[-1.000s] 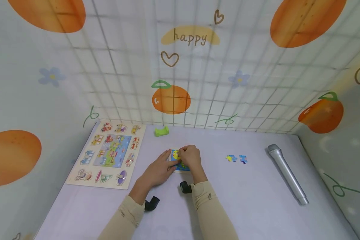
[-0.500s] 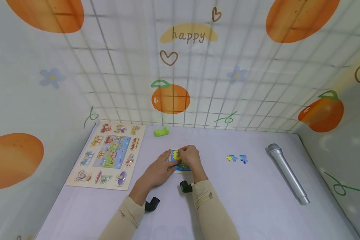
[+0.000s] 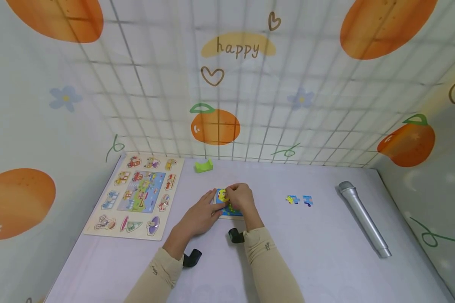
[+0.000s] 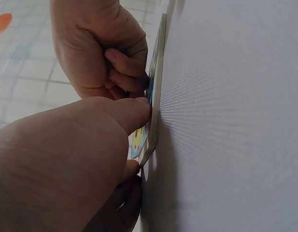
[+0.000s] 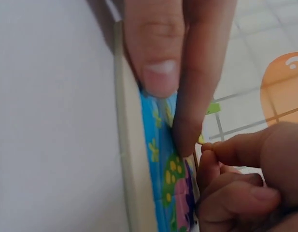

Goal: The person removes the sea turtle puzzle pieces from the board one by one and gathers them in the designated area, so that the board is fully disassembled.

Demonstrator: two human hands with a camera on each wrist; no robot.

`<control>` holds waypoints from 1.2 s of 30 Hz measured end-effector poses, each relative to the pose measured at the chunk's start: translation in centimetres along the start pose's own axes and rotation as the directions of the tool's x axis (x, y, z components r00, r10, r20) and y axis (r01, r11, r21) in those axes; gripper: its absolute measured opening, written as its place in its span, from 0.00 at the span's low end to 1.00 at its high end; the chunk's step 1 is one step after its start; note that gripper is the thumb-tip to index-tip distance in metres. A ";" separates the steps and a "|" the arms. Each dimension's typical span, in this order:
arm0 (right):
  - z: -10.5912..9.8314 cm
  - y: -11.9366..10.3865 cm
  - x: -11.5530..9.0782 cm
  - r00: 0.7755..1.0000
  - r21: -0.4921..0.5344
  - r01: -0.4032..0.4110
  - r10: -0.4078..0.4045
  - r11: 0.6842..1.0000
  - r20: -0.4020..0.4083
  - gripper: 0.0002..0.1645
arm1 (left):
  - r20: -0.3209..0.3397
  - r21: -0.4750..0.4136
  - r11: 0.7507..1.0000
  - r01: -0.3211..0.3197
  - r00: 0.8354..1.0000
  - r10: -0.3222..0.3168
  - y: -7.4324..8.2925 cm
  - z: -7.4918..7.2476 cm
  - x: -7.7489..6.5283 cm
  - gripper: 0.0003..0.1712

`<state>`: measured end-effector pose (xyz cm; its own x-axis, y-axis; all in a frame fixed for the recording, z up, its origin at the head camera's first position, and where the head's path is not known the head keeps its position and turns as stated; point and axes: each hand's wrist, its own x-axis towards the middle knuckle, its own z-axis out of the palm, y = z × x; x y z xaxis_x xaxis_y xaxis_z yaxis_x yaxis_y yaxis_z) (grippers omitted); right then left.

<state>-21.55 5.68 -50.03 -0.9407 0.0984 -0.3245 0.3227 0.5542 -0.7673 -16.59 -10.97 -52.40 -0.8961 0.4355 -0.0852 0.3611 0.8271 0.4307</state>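
A small jigsaw puzzle point(image 3: 229, 211) with a blue picture and a pale wooden border lies under both hands in the head view. My left hand point(image 3: 199, 215) reaches over its left side, its fairly straight thumb and forefinger pressing on the picture. Curled over the puzzle's upper part, my right hand point(image 3: 241, 198) pinches a puzzle piece, mostly hidden by the fingers; a yellow bit point(image 5: 201, 139) shows at the fingertips in the right wrist view. Two loose blue and yellow pieces, one puzzle piece point(image 3: 292, 200) and another puzzle piece point(image 3: 307, 200), lie to the right.
A wooden vehicle puzzle board point(image 3: 136, 227) lies at the left. Near the back wall is a green plastic piece point(image 3: 204, 166). A silver microphone point(image 3: 365, 221) lies at the right. Black wrist cameras point(image 3: 192, 257) stick out from the sleeves.
Both hands stay at the puzzle. The right hand and forearm shift very slightly, with a little more of the puzzle's lower right showing.
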 end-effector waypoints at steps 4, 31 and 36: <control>0.1 0.0 0.0 1.000 -0.020 0.028 -0.028 0.999 -0.011 0.15 | 0.005 -0.010 1.000 0.001 1.000 -0.001 0.1 -0.2 -0.1 0.23; 0.6 -0.5 -0.2 0.997 -0.024 0.060 -0.061 0.998 -0.039 0.14 | -0.015 -0.020 0.999 -0.025 1.000 0.025 0.1 -0.2 -0.1 0.22; 0.5 -0.2 -0.1 0.995 0.003 0.058 -0.057 0.998 -0.079 0.14 | -0.026 -0.019 0.999 -0.028 0.999 0.027 0.1 -0.3 -0.1 0.22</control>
<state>-21.46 5.10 -50.11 -0.9630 0.1315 -0.2352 0.2681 0.5562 -0.7866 -16.52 -11.05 -52.09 -0.8923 0.4486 -0.0501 0.3809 0.8079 0.4498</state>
